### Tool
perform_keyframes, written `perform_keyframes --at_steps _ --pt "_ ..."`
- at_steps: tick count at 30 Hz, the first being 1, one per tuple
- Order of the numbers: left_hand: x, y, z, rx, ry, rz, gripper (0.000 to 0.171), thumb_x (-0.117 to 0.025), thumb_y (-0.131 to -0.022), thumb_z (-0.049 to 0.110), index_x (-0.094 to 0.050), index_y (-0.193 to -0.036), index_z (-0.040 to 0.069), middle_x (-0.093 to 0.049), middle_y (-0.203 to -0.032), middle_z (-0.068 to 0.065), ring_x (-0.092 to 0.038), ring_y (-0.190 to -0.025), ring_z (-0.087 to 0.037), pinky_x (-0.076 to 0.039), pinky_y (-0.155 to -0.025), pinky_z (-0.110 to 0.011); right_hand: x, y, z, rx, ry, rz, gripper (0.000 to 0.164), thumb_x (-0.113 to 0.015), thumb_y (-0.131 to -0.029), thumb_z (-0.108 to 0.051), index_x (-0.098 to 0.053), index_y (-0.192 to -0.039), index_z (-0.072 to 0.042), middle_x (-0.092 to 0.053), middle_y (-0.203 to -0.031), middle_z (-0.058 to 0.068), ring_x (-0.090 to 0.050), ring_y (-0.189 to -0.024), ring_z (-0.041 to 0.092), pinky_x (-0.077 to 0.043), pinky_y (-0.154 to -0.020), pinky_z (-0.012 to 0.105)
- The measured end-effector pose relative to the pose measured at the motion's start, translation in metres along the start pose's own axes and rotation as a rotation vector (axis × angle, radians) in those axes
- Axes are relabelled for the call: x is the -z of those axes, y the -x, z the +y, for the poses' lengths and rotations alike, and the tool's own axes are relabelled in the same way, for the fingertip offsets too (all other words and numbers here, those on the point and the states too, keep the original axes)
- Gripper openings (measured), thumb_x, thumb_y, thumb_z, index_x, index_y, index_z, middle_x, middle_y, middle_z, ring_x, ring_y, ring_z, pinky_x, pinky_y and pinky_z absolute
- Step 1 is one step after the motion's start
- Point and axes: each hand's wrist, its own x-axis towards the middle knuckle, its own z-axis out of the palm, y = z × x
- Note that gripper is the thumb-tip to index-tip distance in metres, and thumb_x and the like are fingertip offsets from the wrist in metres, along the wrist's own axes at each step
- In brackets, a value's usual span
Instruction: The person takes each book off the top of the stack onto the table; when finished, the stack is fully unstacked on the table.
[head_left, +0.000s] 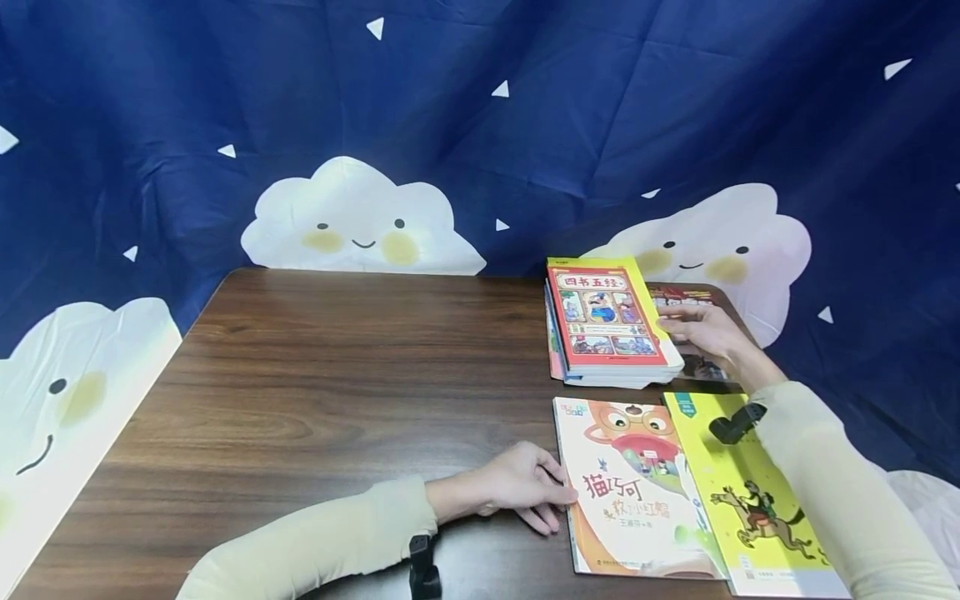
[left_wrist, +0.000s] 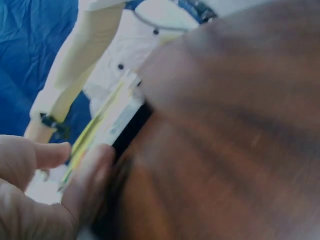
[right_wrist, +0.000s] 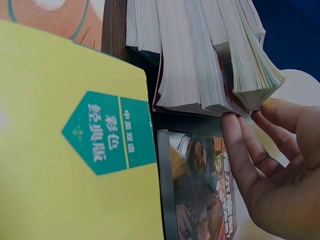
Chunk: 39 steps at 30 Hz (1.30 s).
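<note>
"Red and yellow, uppermost: the 四书五经 book (head_left: 600, 312) caps the uneven stack (right_wrist: 177, 65) at the right hand's (head_left: 712, 337) fingertips. From where I stand, that hand grasps nothing; its extended fingers touch the stack's right side."

"And the left hand (head_left: 517, 482)?"

"Likewise released: fingers relaxed, touching the edge of the white 猫巧可 picture book (head_left: 637, 533), which lies flat just to that hand's right."

"Likeliest fault?"

"Slippage at the right hand. The volumes are staggered, with gaps between some of them, so pressure on one alone could slide it out of line and unseat the top copy. The dark-covered book (right_wrist: 200, 190) below that hand might be nudged towards the table's (head_left: 360, 375) edge."

"Beneath the right sleeve (head_left: 825, 467)?"

"The yellow horse-rider book (head_left: 738, 479). The black wrist camera (head_left: 737, 423) sits above it and could catch the cover if the arm dipped. At the left hand, too firm a push could drive the white book into its yellow neighbour."
</note>
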Motion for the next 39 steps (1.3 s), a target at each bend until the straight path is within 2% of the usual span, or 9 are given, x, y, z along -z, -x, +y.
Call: perform_keyframes --at_steps 3,5,10,14,20,23,26,32,39 --pt "0.013 -0.005 0.012 -0.018 -0.107 0.066 0.011 -0.076 -0.096 0.009 -0.071 -0.098 0.000 -0.076 -0.079 -0.017 -0.065 -0.053 -0.013 -0.066 -0.052 -0.028 -0.001 0.001 -0.002 0.003 0.006 0.003 0.066 -0.066 -0.106 -0.031 -0.042 -0.160 -0.002 -0.066 -0.098 -0.020 -0.072 -0.089 0.004 -0.069 -0.088 0.030" --pt "0.024 -0.015 0.021 -0.058 -0.118 0.122 0.013 -0.077 -0.096 0.010 -0.073 -0.103 0.000 -0.077 -0.084 -0.020 -0.065 -0.054 -0.014 -0.067 -0.052 -0.029 -0.002 0.002 -0.003 0.001 0.006 0.005 0.065 -0.066 -0.106 -0.031 -0.042 -0.160 -0.002 -0.066 -0.098 -0.020 -0.072 -0.089 0.003 -0.069 -0.088 0.029" --pt "0.050 -0.057 0.042 -0.143 0.005 0.241 0.031 -0.076 -0.097 0.010 -0.067 -0.123 -0.004 -0.076 -0.105 -0.029 -0.068 -0.061 -0.014 -0.069 -0.061 -0.031 -0.001 0.003 -0.004 -0.001 -0.023 -0.005 0.066 -0.065 -0.107 -0.028 -0.040 -0.160 0.000 -0.067 -0.092 -0.023 -0.072 -0.087 0.002 -0.069 -0.086 0.029" --pt "0.067 -0.089 0.051 -0.185 0.097 0.308 0.038 -0.073 -0.100 0.012 -0.064 -0.133 -0.004 -0.075 -0.116 -0.030 -0.071 -0.067 -0.012 -0.071 -0.068 -0.031 -0.001 0.002 -0.004 -0.008 -0.025 -0.015 0.066 -0.064 -0.107 -0.027 -0.038 -0.161 0.000 -0.067 -0.093 -0.022 -0.071 -0.088 0.001 -0.069 -0.086 0.028" --pt "0.076 -0.119 0.059 -0.264 0.220 0.331 0.053 -0.079 -0.097 0.022 -0.059 -0.138 -0.004 -0.076 -0.102 -0.021 -0.073 -0.071 -0.014 -0.071 -0.075 -0.036 -0.001 0.005 -0.005 -0.011 -0.020 -0.014 0.067 -0.065 -0.107 -0.029 -0.039 -0.161 0.000 -0.066 -0.093 -0.023 -0.071 -0.088 0.001 -0.069 -0.086 0.028" --pt "0.074 -0.128 0.062 -0.273 0.239 0.353 0.053 -0.082 -0.094 0.022 -0.060 -0.137 -0.002 -0.073 -0.091 -0.008 -0.072 -0.068 -0.013 -0.071 -0.071 -0.035 -0.001 0.005 -0.005 -0.012 -0.017 -0.011 0.066 -0.066 -0.106 -0.029 -0.040 -0.160 0.000 -0.067 -0.091 -0.025 -0.072 -0.089 0.003 -0.069 -0.087 0.029" --pt "0.070 -0.135 0.064 -0.264 0.238 0.371 0.053 -0.086 -0.091 0.020 -0.062 -0.134 0.001 -0.073 -0.088 -0.004 -0.070 -0.063 -0.011 -0.071 -0.067 -0.033 -0.001 0.004 -0.004 -0.016 -0.009 -0.004 0.065 -0.065 -0.106 -0.030 -0.041 -0.160 -0.001 -0.067 -0.091 -0.026 -0.072 -0.089 0.003 -0.069 -0.087 0.029" --pt "0.067 -0.137 0.067 -0.240 0.202 0.399 0.054 -0.086 -0.089 0.014 -0.060 -0.135 0.000 -0.076 -0.096 -0.010 -0.067 -0.059 -0.010 -0.070 -0.064 -0.030 -0.001 0.004 -0.003 -0.008 -0.004 0.002 0.066 -0.067 -0.106 -0.031 -0.042 -0.159 -0.001 -0.066 -0.094 -0.023 -0.071 -0.089 0.003 -0.069 -0.087 0.029" --pt "0.075 -0.130 0.071 -0.221 0.203 0.358 0.045 -0.075 -0.096 0.006 -0.061 -0.138 0.001 -0.077 -0.113 -0.017 -0.076 -0.078 -0.013 -0.071 -0.073 -0.032 -0.001 0.001 -0.002 -0.011 -0.018 0.002 0.068 -0.066 -0.106 -0.031 -0.040 -0.160 0.000 -0.068 -0.087 -0.026 -0.071 -0.086 0.001 -0.069 -0.084 0.027"
